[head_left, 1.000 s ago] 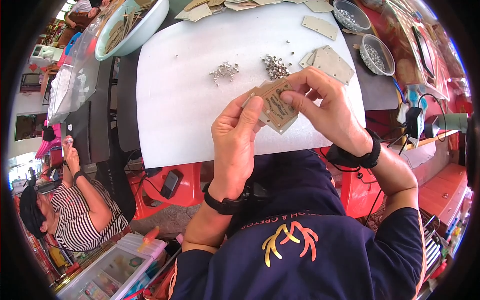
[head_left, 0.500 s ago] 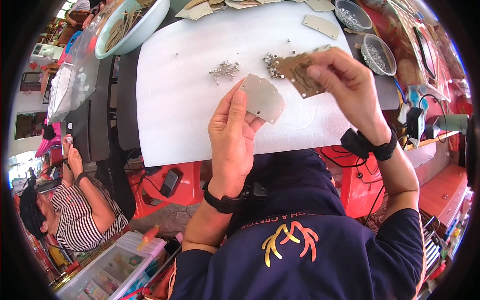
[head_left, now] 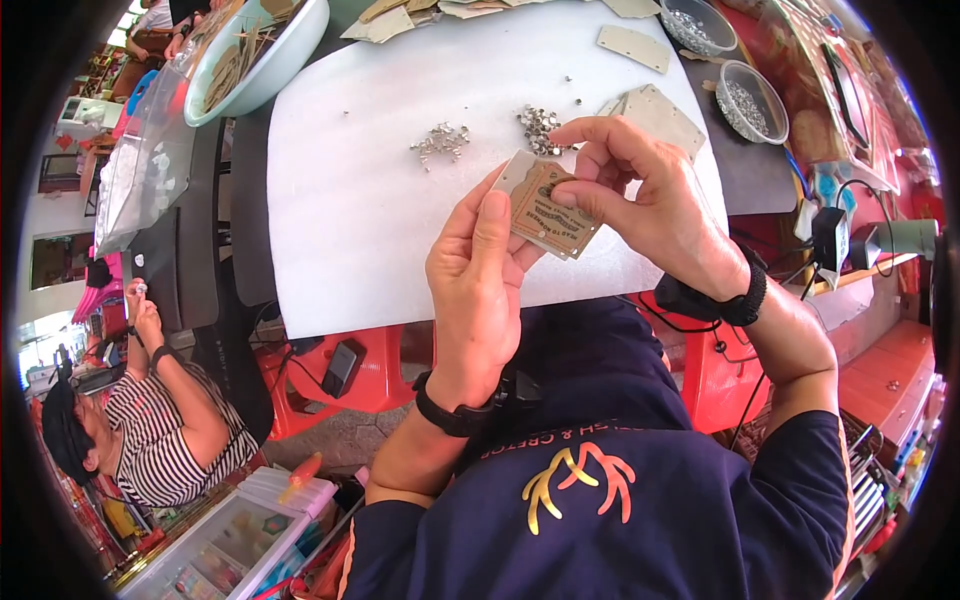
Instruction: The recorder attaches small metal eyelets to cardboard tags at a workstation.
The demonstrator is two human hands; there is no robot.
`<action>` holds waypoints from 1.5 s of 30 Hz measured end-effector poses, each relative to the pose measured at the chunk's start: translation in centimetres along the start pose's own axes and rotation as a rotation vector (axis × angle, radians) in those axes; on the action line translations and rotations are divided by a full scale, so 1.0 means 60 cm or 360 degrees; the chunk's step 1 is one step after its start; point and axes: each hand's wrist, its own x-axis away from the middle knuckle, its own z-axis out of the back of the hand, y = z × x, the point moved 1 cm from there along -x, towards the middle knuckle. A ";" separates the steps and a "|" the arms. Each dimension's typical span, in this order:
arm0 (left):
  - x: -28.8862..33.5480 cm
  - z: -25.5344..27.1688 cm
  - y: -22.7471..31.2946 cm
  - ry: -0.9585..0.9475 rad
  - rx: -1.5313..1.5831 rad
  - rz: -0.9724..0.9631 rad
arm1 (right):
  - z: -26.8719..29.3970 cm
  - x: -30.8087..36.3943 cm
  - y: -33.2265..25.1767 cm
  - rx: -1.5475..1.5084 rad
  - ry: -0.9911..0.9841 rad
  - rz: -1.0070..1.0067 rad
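Left hand [head_left: 478, 262] clamped under a pale metal plate [head_left: 513, 176], thumb pressing the brown label [head_left: 552, 212] flat on top, both held just above the white counter [head_left: 350, 200]. Right hand [head_left: 640, 195] pinching the label's far edge, fingertips closed. Best kept square, edges matched, thumb steady against slipping. Beyond, loose rivets [head_left: 540, 122] and screws [head_left: 440, 142], spare plates [head_left: 655, 110], two small bowls [head_left: 752, 100].

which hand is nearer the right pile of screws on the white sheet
Right. The right hand has its fingers just beside the right screw pile; the left hand is lower, under the plate.
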 end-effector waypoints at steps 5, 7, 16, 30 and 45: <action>0.003 0.001 -0.005 -0.0012 0.0025 -0.0016 | 0.001 -0.003 -0.005 0.0087 0.0013 0.0041; 0.003 0.001 -0.006 -0.0021 0.0029 -0.0018 | 0.001 -0.004 -0.005 0.0083 0.0008 0.0018; 0.006 -0.002 -0.008 0.0002 0.0063 -0.0106 | 0.003 0.003 -0.007 0.0234 0.0031 0.0028; 0.010 -0.010 -0.001 0.0007 -0.0040 -0.0208 | 0.000 0.003 -0.005 -0.0129 -0.0039 -0.0145; 0.004 0.008 0.036 -0.0166 -0.0556 -0.0087 | 0.007 0.001 -0.022 -0.0399 -0.0439 -0.0461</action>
